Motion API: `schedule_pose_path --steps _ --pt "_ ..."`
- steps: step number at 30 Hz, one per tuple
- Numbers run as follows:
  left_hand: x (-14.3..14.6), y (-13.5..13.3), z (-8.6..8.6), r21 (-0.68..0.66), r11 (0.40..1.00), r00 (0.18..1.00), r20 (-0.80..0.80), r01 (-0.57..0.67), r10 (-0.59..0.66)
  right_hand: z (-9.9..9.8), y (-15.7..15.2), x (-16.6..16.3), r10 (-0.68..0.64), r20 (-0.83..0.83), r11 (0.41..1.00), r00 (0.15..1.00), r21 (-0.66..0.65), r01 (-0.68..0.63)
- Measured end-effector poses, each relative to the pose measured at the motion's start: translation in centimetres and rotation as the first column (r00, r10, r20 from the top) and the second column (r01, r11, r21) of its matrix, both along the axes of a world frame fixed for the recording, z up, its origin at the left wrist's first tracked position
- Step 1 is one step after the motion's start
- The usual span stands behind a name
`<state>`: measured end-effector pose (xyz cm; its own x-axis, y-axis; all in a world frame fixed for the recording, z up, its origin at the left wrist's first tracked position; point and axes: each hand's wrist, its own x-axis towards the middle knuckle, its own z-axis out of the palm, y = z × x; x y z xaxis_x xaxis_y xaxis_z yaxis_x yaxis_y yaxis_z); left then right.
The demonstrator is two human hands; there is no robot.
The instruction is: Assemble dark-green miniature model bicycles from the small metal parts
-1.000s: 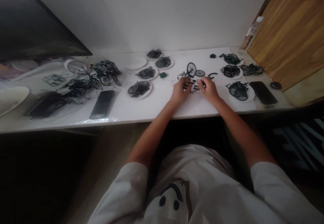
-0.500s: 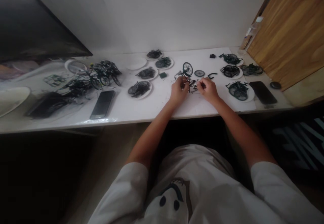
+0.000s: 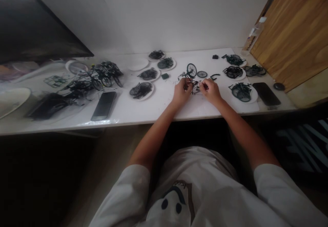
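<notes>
My left hand (image 3: 182, 91) is closed around a small model bicycle (image 3: 191, 70), whose spoked wheel stands up past my fingertips. Close beside it, my right hand (image 3: 210, 89) has its fingers pinched at the other end of the frame; whatever small part lies between those fingertips is hidden. A loose spoked wheel (image 3: 202, 74) lies flat just beyond the hands. To its right rests a curved black piece (image 3: 215, 76). A small dark green block (image 3: 165, 76) sits left of the bicycle.
Several white plates with dark bicycle parts (image 3: 141, 89) stand left and right of my hands. A phone (image 3: 104, 105) lies left, another phone (image 3: 266, 93) right. Piled model bicycles (image 3: 106, 73) occupy the far left. A bottle (image 3: 255, 35) stands by the wooden board (image 3: 292, 35).
The upright wheel of the model bicycle has shifted slightly to the right, and my left hand has moved a little the same way. My right hand stays nearly in place.
</notes>
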<state>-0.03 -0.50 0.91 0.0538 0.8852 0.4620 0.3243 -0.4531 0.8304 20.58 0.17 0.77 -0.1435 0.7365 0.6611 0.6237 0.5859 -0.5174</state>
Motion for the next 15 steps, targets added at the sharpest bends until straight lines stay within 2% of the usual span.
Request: schedule_pose_path --steps 15 --pt "-0.06 0.02 -0.03 0.009 1.000 1.000 -0.024 0.002 -0.002 0.17 -0.12 -0.15 0.006 -0.002 1.000 1.000 -0.020 -0.006"
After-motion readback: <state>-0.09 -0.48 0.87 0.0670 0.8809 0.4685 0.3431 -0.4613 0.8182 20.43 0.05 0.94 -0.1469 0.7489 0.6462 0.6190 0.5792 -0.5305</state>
